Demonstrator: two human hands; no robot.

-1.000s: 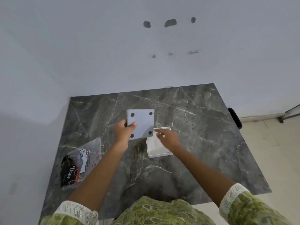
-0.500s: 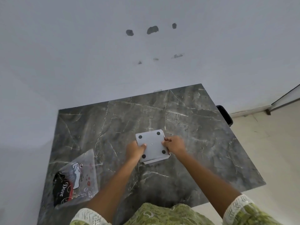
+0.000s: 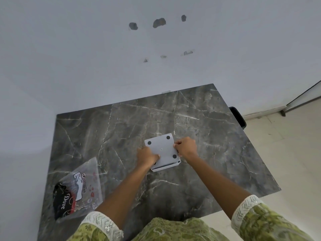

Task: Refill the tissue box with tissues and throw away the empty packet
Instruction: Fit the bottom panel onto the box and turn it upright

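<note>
A square white tissue box point(image 3: 162, 151) lies upside down on the dark marble table point(image 3: 199, 129), its base panel with black round feet facing up. My left hand point(image 3: 146, 157) presses on the panel's near left corner and covers one foot. My right hand point(image 3: 185, 148) grips the box's right edge. The panel sits on the white box body, whose rim shows below it. The tissues inside are hidden. A flat, clear plastic tissue packet point(image 3: 78, 190) with black and red print lies at the table's near left.
A white wall point(image 3: 156, 58) with several chipped holes runs behind and to the left of the table. A black object point(image 3: 238, 117) sticks out past the table's right edge. Pale floor tiles point(image 3: 286, 162) lie to the right.
One second ago my left hand held the base panel up, apart from the open box. The panel has since been lowered onto the box, and both hands have closed on it.
</note>
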